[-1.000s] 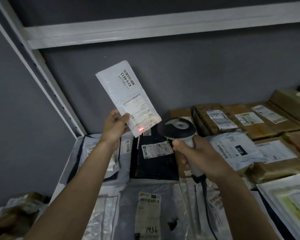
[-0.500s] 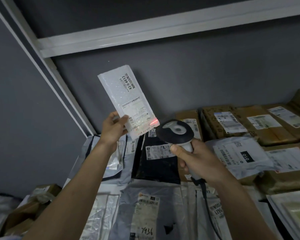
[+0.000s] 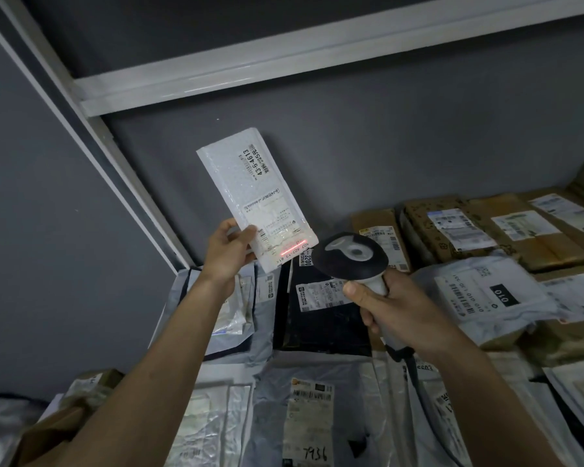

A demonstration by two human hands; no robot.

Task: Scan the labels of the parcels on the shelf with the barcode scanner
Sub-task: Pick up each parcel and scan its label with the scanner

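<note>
Parcels point(image 3: 321, 392) cover a shelf point(image 3: 216, 79) below both hands, against a grey wall. Left hand point(image 3: 225, 254) pinches one white mailer point(image 3: 257, 203) upright; right hand point(image 3: 395, 311) grips one scanner point(image 3: 349, 256) beside it, its red line on the mailer's label point(image 3: 277, 224).

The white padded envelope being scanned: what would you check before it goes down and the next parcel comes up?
1. Left hand holds the white padded envelope firmly by its lower corner: ok.
2. Right hand grips the barcode scanner by its handle: ok.
3. Red scan line falls on the envelope's lower label: ok.
4. Line crosses the whole barcode: cannot tell, print too small.
5. Scan registered: cannot tell, no signal or screen shows.
6. Next label in view, on the black parcel: ok.
</note>
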